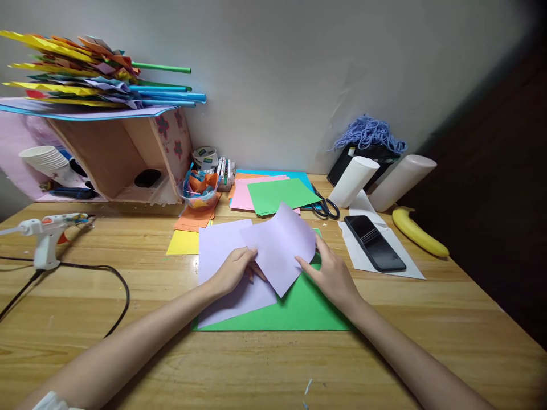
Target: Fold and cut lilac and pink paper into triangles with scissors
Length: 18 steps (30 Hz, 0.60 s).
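A small sheet of lilac paper [280,245] is held up between my two hands, slightly curved and tilted. My left hand [235,270] pinches its left edge between thumb and fingers. At the right edge, my right hand [331,270] grips it with the thumb in front and the fingers partly behind. Beneath lies a larger lilac sheet [222,245], angled on a green sheet [277,319] that rests on the wooden table. The small sheet covers part of both.
A glue gun [45,239] with its black cable stands at left. Behind are coloured papers [282,193], scissors [325,209] and a plastic bowl [199,193] of scraps. To the right lie a phone [374,242] and a banana [419,232], near paper rolls [354,179]. A box [171,148] stands back left.
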Each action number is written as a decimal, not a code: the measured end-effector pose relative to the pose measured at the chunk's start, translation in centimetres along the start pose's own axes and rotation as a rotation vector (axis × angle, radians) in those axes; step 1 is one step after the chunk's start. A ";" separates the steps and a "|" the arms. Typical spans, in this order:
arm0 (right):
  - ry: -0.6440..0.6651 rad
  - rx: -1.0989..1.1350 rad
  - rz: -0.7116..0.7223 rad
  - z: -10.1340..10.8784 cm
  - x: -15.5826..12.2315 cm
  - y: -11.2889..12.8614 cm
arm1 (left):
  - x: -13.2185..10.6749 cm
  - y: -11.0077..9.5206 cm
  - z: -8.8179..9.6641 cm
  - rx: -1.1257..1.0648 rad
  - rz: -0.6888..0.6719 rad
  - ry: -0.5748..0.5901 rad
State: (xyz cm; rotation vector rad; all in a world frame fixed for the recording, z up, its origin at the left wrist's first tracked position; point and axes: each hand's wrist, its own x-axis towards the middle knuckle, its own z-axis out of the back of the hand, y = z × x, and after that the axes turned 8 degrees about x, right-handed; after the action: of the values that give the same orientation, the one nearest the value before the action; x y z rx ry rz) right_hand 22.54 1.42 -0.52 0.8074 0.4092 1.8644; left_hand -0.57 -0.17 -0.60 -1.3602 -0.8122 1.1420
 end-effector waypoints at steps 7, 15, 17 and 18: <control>0.030 0.069 0.190 0.2 -0.2 0.1 | 0.1 0.0 0.0 -0.022 -0.017 0.006; 0.293 -0.042 0.551 0.3 -0.9 2.0 | 0.1 -0.4 0.2 -0.099 -0.045 -0.042; 0.304 -0.062 0.589 0.4 -0.8 2.1 | 0.1 -0.5 0.2 -0.116 -0.040 -0.062; 0.308 -0.066 0.610 0.5 -0.8 2.2 | 0.1 -0.6 0.2 -0.122 -0.035 -0.072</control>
State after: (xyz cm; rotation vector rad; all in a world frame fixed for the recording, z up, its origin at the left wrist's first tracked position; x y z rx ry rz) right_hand 21.65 -0.21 0.90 0.6402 0.3066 2.5742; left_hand -0.60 0.07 -0.02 -1.4055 -0.9675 1.1346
